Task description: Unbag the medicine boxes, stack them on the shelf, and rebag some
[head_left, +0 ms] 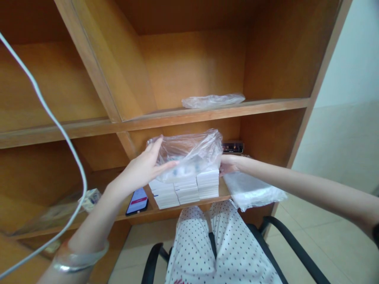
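Observation:
Stacked white boxes or card bundles point(186, 191) stand side by side in several columns on the low shelf before me. A clear plastic bag point(189, 154) lies crumpled over their top and back. My left hand point(151, 159) grips the bag's left side, its thumb laid across the front and its fingers reaching toward the back. At the right edge of the bag and stacks is my right hand point(229, 163), with curled fingers closed on the plastic; the fingertips are partly hidden.
A pile of flat clear bags point(251, 189) overhangs the shelf at right. Behind it lies a dark phone-like device point(233, 147). A lit phone point(137, 201) and a small box point(90, 200) lie left. Another plastic bag point(213, 101) rests above. A white cable point(63, 132) hangs at left.

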Available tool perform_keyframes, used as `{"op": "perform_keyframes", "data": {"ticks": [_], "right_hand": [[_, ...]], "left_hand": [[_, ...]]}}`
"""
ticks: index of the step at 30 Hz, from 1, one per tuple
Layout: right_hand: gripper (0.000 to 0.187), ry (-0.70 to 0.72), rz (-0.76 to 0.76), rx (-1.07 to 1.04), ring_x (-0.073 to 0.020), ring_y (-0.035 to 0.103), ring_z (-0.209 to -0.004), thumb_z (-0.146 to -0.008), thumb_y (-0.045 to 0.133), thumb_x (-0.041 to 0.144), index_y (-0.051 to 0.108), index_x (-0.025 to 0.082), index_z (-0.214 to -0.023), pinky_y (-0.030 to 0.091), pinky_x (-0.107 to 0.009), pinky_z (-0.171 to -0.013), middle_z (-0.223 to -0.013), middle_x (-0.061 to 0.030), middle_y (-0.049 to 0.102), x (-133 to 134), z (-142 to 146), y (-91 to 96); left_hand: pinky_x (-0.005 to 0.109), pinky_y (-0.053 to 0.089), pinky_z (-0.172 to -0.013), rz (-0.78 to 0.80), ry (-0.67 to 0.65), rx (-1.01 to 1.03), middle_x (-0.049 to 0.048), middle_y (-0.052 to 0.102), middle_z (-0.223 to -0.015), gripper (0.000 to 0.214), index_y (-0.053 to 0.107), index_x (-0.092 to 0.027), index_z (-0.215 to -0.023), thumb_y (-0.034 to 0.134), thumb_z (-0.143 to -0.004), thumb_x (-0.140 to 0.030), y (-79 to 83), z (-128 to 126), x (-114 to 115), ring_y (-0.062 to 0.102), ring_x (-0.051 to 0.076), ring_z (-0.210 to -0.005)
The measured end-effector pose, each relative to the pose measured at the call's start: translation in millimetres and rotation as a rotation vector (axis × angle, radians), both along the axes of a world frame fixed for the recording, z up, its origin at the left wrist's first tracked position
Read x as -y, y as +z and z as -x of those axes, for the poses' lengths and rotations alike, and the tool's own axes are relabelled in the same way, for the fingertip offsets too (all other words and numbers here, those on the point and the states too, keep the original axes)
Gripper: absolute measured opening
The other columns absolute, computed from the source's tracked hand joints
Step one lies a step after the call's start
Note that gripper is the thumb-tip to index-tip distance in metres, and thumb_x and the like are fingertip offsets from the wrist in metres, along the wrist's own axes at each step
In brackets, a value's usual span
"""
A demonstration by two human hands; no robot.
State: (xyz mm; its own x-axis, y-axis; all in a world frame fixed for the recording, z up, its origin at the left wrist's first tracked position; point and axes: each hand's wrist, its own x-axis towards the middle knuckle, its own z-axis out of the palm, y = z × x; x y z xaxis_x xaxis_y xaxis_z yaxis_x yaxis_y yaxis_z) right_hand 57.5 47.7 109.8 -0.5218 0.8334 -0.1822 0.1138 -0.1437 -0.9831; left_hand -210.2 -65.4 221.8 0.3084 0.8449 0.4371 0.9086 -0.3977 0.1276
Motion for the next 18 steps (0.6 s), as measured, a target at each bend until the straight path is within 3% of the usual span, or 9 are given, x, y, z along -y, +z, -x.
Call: {"op": "perform_keyframes", "data": {"ticks": [2,4,7,11,13,16,18], "right_hand": [[0.017,0.060,0.220,-0.052,-0.0179,0.061,-0.079,-0.083,0.053,0.027,0.061,0.013,-0.090,0.053,-0.037,-0.073,-0.084,-0.0100,0.065,0,-5,0.3],[0.019,0.095,0.339,-0.103,-0.0177,0.062,-0.082,-0.085,0.051,0.025,0.061,0.012,-0.095,0.053,-0.034,-0.072,-0.088,-0.0105,0.065,0,-10,0.7],[0.019,0.113,0.365,-0.151,-0.0170,0.062,-0.082,-0.085,0.049,0.020,0.059,0.012,-0.099,0.054,-0.033,-0.073,-0.090,-0.0102,0.064,-1,-18,-0.7],[0.017,0.107,0.362,-0.218,-0.0169,0.063,-0.082,-0.084,0.050,0.016,0.058,0.014,-0.098,0.053,-0.034,-0.075,-0.091,-0.0091,0.064,0,-24,-5.6],[0.015,0.111,0.355,-0.264,-0.0169,0.063,-0.082,-0.085,0.050,0.018,0.058,0.014,-0.097,0.053,-0.034,-0.076,-0.090,-0.0084,0.063,2,-27,-7.4],[0.016,0.127,0.351,-0.332,-0.0168,0.062,-0.083,-0.083,0.052,0.016,0.057,0.015,-0.098,0.052,-0.034,-0.078,-0.090,-0.0070,0.062,6,-32,-9.0],[0.018,0.122,0.371,-0.360,-0.0163,0.061,-0.084,-0.082,0.054,0.015,0.056,0.015,-0.100,0.050,-0.035,-0.080,-0.091,-0.0059,0.062,8,-36,-10.6]], "left_hand": [[0.042,0.031,-0.104,0.039,-0.026,-0.054,0.0181,0.020,-0.151,0.105,0.018,-0.015,-0.146,0.063,-0.063,-0.062,-5.5,2,-1,0.026,0.036,-0.136],[0.040,0.033,-0.102,0.055,-0.044,-0.073,0.0186,0.018,-0.152,0.114,0.019,-0.016,-0.146,0.069,-0.054,-0.062,-11.5,4,-1,0.026,0.037,-0.135],[0.044,0.032,-0.102,0.061,-0.055,-0.061,0.0203,0.025,-0.149,0.115,0.026,-0.016,-0.144,0.072,-0.049,-0.062,-20.7,1,2,0.030,0.038,-0.133],[0.057,0.012,-0.107,0.086,-0.091,-0.094,0.0209,0.044,-0.138,0.109,0.038,-0.017,-0.138,0.074,-0.046,-0.062,-32.9,-12,9,0.037,0.040,-0.128],[0.056,0.008,-0.108,0.099,-0.165,-0.112,0.0159,0.056,-0.128,0.088,0.050,-0.021,-0.129,0.073,-0.053,-0.058,-36.4,-16,8,0.045,0.037,-0.123],[0.046,0.028,-0.103,0.079,-0.241,-0.124,0.0077,0.068,-0.108,0.037,0.064,-0.026,-0.107,0.059,-0.076,-0.045,-35.1,-15,4,0.059,0.028,-0.104],[0.040,0.040,-0.090,0.002,-0.180,-0.132,0.0063,0.070,-0.098,0.029,0.066,-0.026,-0.104,0.046,-0.085,-0.038,-30.4,-11,1,0.063,0.023,-0.088]]}}
